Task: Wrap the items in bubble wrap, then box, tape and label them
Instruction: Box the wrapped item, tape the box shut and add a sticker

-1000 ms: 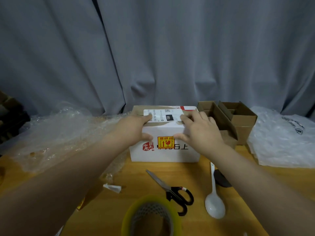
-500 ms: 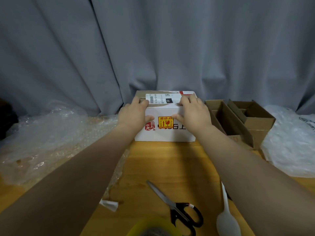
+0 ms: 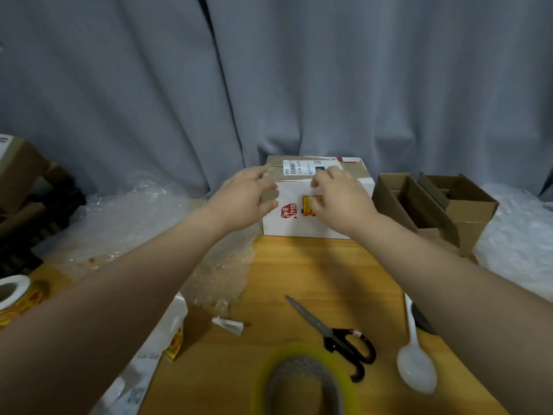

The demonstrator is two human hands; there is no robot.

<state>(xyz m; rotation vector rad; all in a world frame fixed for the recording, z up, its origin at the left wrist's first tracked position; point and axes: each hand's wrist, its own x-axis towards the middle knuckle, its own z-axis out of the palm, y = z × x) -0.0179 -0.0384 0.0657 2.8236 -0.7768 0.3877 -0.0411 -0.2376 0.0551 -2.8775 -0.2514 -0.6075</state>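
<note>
Shows white box mid-frame on desk, apparently already taped and labelled, with left hand and right hand loosely spread, pressing its front near orange sticker, seemingly nearly finished.

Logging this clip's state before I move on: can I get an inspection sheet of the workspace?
Surface: wooden table, partly covered.
Job's things: white box closed, shipping label on top, orange sticker on front; tape roll, scissors near edge.
Clutter: bubble wrap, white spoon, paper scrap, sticker roll.
Grippers: left hand at the box's left top corner; right hand rests on its front top edge.
Cables: nothing seen.
Surroundings: grey curtain; open cardboard boxes at right.
</note>
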